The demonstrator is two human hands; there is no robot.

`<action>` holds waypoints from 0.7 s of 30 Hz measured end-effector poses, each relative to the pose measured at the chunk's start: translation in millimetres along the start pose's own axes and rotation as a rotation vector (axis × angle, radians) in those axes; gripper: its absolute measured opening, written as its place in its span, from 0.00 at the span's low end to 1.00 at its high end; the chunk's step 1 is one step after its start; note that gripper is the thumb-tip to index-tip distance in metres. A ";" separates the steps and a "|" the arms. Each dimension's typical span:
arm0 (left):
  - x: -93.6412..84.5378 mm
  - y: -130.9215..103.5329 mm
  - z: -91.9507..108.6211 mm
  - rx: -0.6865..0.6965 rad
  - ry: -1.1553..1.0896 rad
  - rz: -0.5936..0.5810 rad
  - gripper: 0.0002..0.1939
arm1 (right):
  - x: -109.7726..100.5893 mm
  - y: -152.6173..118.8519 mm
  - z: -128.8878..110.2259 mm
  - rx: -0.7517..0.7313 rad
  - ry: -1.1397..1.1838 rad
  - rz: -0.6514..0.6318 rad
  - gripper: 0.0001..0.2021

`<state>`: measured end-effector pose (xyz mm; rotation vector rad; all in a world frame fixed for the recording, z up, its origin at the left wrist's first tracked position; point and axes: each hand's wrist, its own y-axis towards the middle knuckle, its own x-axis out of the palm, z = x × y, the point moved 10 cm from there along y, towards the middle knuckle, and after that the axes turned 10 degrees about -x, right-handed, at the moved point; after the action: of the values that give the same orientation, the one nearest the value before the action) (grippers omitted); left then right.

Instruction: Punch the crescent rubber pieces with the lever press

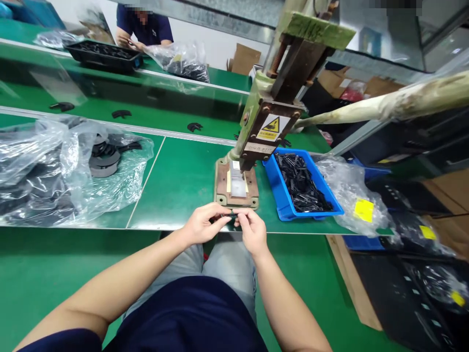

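Observation:
Both hands meet over the bench's front edge, just in front of the hand press (269, 122). Fingers and thumb of my left hand (205, 222) pinch one end of a small dark part (232, 215). My right hand (252, 229) grips its other end; the fingers cover most of it, so its kind cannot be made out. Behind the hands is the press base (220, 188), with a metal fixture (238, 187) on top under the ram. To the right, a blue bin (280, 212) is filled with small black plastic parts (298, 181).
On the left lies a clear plastic bag (135, 181) with black curved parts. Several black curved pieces (120, 113) rest on the green strip behind. A bag with a yellow label (363, 210) sits right of the bin. Across the bench, a person (144, 29) works beside a black tray (106, 61).

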<state>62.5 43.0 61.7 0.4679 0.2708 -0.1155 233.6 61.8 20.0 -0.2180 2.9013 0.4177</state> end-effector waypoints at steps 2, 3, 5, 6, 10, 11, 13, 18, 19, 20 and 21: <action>2.1 0.2 -1.9 -0.016 0.006 -0.006 0.08 | -0.5 -1.3 5.9 0.005 0.001 0.013 0.18; 4.1 0.3 -2.7 -0.023 0.011 -0.013 0.09 | -0.8 -1.9 8.2 0.006 0.000 0.016 0.18; 7.4 -0.2 -3.3 -0.026 0.021 -0.021 0.10 | -0.6 -3.5 11.2 0.004 -0.005 0.016 0.17; 8.0 -0.6 -3.1 -0.023 0.027 -0.019 0.11 | 0.3 -4.3 11.9 0.001 -0.009 0.012 0.17; 4.0 1.8 -0.1 0.007 0.058 -0.006 0.08 | 0.8 -6.6 8.0 -0.030 -0.034 -0.013 0.16; 1.0 5.5 -1.9 -0.002 0.072 -0.003 0.07 | -3.0 -5.4 5.1 -0.039 -0.043 -0.016 0.16; -10.7 18.8 -10.0 -0.048 0.114 0.037 0.06 | -22.3 3.0 -7.7 -0.083 -0.076 0.015 0.15; -37.8 75.9 -32.4 -0.108 0.273 0.146 0.10 | -127.3 59.8 -112.4 -0.464 -0.152 0.306 0.23; -36.5 87.7 -34.7 -0.099 0.316 0.129 0.11 | -144.8 73.0 -145.8 -0.595 -0.139 0.332 0.27; -33.4 98.2 -36.2 -0.085 0.365 0.106 0.10 | -157.8 85.4 -180.5 -0.728 -0.120 0.331 0.32; -28.8 106.8 -37.3 -0.070 0.421 0.073 0.10 | -167.7 97.3 -213.0 -0.835 -0.101 0.320 0.35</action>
<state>44.6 156.3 83.7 0.4292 0.6674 0.0657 341.4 111.3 282.4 0.1531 2.4834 1.6164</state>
